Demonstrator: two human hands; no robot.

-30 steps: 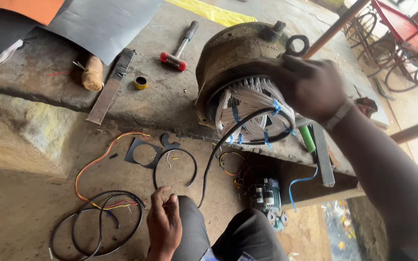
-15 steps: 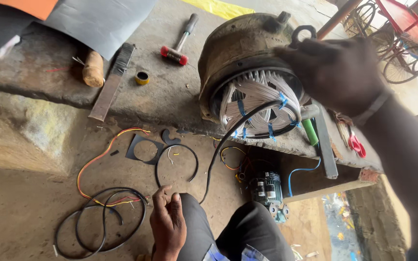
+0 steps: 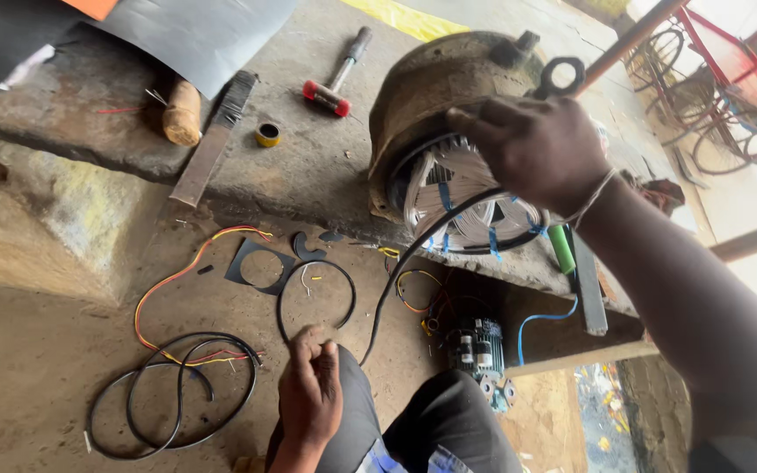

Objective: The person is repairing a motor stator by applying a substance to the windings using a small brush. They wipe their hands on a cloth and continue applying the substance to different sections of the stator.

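Note:
A large rusty motor stator (image 3: 435,96) with white windings tied in blue stands on a concrete bench (image 3: 308,166). My right hand (image 3: 536,149) rests on its rim, fingers spread over the windings, beside a black cable (image 3: 405,271) that hangs from the windings down to the floor. My left hand (image 3: 308,390) lies low on my knee, fingers loosely curled, with nothing visible in it.
On the bench lie a red-handled hammer (image 3: 330,74), a flat metal file (image 3: 212,140), a small yellow tape roll (image 3: 266,134) and a wooden handle (image 3: 183,114). Black cable loops (image 3: 173,394), orange-yellow wires (image 3: 186,271) and a black gasket (image 3: 256,267) lie on the dirt floor.
My right hand has slid from the stator's right side onto its front rim over the windings. My left hand stays on my knee.

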